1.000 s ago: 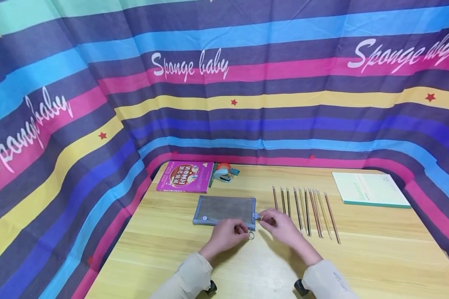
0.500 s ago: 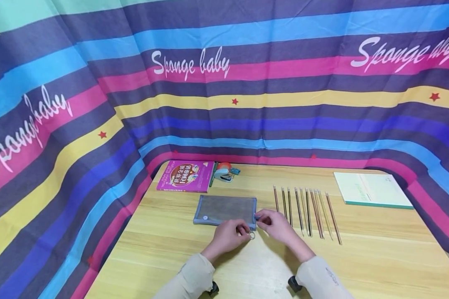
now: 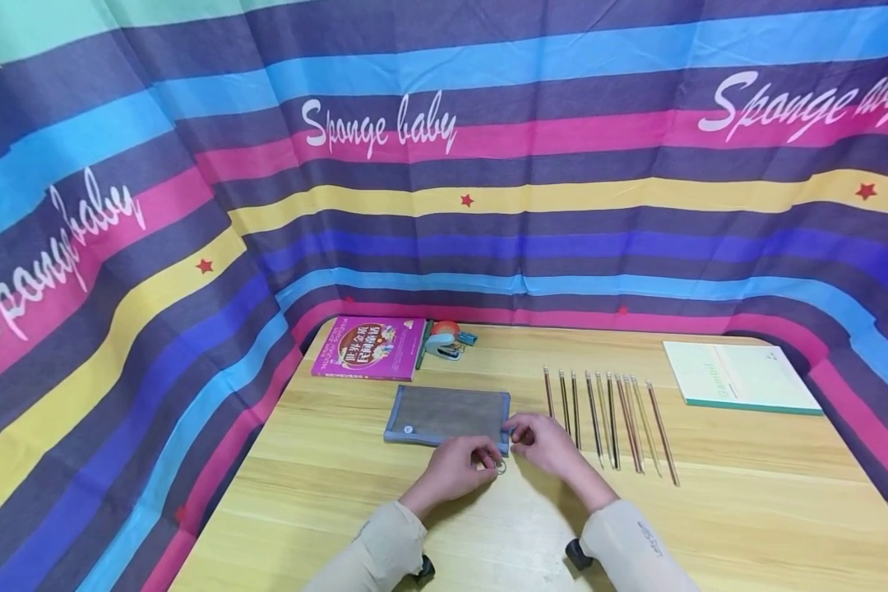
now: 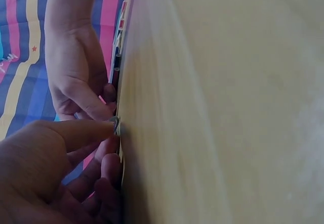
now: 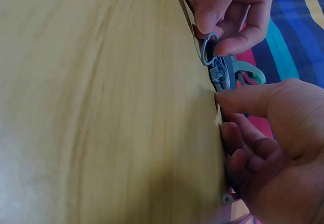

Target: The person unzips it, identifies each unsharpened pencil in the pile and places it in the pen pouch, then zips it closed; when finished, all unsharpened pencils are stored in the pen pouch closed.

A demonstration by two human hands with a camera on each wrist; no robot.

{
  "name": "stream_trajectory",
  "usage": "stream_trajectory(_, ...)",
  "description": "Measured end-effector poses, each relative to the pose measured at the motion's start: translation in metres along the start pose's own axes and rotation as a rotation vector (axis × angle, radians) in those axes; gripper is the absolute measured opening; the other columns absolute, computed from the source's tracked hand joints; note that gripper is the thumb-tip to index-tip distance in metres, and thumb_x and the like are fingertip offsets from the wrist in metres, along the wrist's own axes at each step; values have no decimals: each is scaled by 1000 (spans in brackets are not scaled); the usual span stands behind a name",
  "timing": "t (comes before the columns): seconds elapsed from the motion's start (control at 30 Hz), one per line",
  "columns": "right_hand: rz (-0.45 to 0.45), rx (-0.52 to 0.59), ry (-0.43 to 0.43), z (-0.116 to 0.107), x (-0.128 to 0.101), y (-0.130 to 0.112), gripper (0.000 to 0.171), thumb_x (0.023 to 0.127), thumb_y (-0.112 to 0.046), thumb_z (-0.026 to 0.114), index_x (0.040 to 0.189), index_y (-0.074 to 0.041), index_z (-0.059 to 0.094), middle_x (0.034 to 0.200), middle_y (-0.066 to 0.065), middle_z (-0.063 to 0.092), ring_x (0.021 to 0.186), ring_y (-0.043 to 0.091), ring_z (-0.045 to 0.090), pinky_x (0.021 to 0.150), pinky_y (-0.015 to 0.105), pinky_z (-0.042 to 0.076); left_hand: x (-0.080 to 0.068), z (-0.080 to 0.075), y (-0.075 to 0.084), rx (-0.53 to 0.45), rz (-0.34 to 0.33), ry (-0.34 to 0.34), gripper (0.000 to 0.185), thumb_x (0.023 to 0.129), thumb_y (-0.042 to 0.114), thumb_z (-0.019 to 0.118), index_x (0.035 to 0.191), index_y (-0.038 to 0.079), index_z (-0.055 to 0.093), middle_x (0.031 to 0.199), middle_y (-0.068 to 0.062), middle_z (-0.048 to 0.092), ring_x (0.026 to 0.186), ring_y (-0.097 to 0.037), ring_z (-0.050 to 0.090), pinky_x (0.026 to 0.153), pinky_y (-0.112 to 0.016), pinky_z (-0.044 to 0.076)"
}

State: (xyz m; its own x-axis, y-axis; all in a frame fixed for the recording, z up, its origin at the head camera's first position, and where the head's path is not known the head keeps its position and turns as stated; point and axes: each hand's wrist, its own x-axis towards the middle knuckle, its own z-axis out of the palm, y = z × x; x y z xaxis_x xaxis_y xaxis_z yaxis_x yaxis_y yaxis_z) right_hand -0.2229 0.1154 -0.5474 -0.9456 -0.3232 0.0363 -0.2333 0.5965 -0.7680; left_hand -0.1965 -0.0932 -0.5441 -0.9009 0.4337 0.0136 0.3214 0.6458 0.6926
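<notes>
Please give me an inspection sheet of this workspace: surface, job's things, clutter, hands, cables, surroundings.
Surface: wooden table, light grain.
Job's things: grey mesh pouch lying flat; metal ring on its zipper pull at the right end.
Clutter: row of pencils; pink book; tape dispenser; pale green notebook.
Hands: left hand pinches the ring; right hand grips the pouch's right end.
Cables: nothing seen.
Surroundings: striped cloth printed "Sponge baby" on three sides.
</notes>
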Motion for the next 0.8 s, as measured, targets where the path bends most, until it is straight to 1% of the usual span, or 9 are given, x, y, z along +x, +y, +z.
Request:
stream_trajectory(0.13, 27, -5, 3, 3, 1, 3, 35, 80, 5, 79, 110, -13, 75, 86, -4, 66, 77, 10, 61, 70, 22, 55, 1, 0, -1, -17, 12, -11, 14, 85, 12, 81, 90, 22, 74, 78, 17, 66, 74, 2, 57, 70, -15, 49)
stream_trajectory(0.3, 44, -8, 1, 5, 2, 6, 35, 80, 3, 79, 109, -17, 75, 84, -7, 64, 76, 10, 60, 70, 23, 55, 2, 2, -3, -42, 24, -18, 11, 88, 13, 80, 89, 22, 73, 81, 16, 67, 75, 3, 58, 70, -15, 50)
stream_trajectory(0.43, 53, -4, 3, 4, 3, 6, 35, 80, 3, 79, 108, -17, 75, 84, -7, 64, 76, 10, 60, 71, 23, 55, 4, 1, -3, -109, 8, -19, 9, 91, 16, 78, 91, 22, 72, 84, 14, 68, 76, 1, 59, 69, -16, 51)
stream_trajectory(0.57, 73, 8, -1, 4, 4, 4, 35, 80, 3, 80, 108, -17, 76, 84, -6, 64, 77, 11, 60, 71, 23, 55, 5, 0, -2, -168, -11, -29, 7, 93, 17, 77, 94, 21, 72, 87, 12, 70, 77, 0, 60, 69, -17, 52)
stream_trajectory(0.67, 75, 8, 2, 4, 3, 4, 34, 79, 2, 81, 107, -17, 76, 85, -6, 65, 77, 11, 61, 70, 22, 55, 6, -2, -2, -182, -13, -33, 5, 93, 17, 76, 95, 20, 73, 88, 12, 70, 75, -1, 59, 68, -17, 52)
stream_trajectory(0.8, 62, -4, 10, 3, 2, 5, 34, 78, 1, 83, 106, -17, 77, 85, -6, 66, 77, 10, 62, 70, 22, 56, 7, -3, -3, -193, 4, -26, 4, 94, 18, 76, 96, 19, 73, 89, 11, 71, 71, -2, 57, 64, -18, 51)
